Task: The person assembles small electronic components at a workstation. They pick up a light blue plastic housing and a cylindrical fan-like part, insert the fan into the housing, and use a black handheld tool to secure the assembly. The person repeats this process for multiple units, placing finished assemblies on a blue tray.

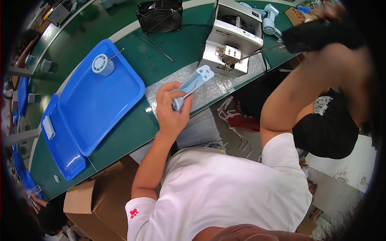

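light-blue plastic housing (192, 82) is up in the left hand (172, 107), held above the near edge of the tabletop (128, 141), over the clear wrap sheet (219, 89) and to the right of the blue tray (100, 108). fingers and thumb are clamped on its lower, rounder end, flat end sticking out free. right hand (339, 53) is blurry but looks wrapped around a black tool (317, 35), its thin shaft reaching to the front of the white machine (225, 54) by the tabletop's far edge.

handling-wise, i'd guess it's light and pretty stiff, smooth enough to slip a bit if you're lazy about it. thin walls might crack if you squeeze hard. best hold imo is the round end, keeping fingers off what looks like a fine wire (194, 88) inside.
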Demonstrator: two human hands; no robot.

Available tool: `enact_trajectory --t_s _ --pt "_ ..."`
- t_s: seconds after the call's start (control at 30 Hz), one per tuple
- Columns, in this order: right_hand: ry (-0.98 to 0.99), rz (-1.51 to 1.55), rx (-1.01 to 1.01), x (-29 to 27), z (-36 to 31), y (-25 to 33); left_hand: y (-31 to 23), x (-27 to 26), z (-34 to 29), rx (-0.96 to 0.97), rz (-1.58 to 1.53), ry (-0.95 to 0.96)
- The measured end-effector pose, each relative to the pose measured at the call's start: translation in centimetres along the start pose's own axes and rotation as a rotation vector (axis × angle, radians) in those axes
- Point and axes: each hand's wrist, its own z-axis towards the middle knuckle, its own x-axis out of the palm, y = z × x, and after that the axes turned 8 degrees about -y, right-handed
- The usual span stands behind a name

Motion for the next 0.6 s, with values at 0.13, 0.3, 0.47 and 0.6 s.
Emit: enact_trajectory --t_s 0.13,0.3,0.47,0.6 --pt "0.058 -0.050 -0.040 1.2 -1.2 -1.8 0.0 0.1 0.0 -0.019 -0.031 0.002" --pt "0.014 0.162 -0.004 1.4 -3.1 -3.9 -0.2 0.1 0.0 -0.020 -0.035 -0.001" --pt "-0.007 -0.014 0.166 0.5 -4.1 -2.1 -0.2 0.0 0.0 -0.009 -0.018 -0.008" --pt "-0.187 0.152 0.589 2.4 -4.1 3.5 0.1 0.1 -0.1 -0.015 -0.032 -0.003"
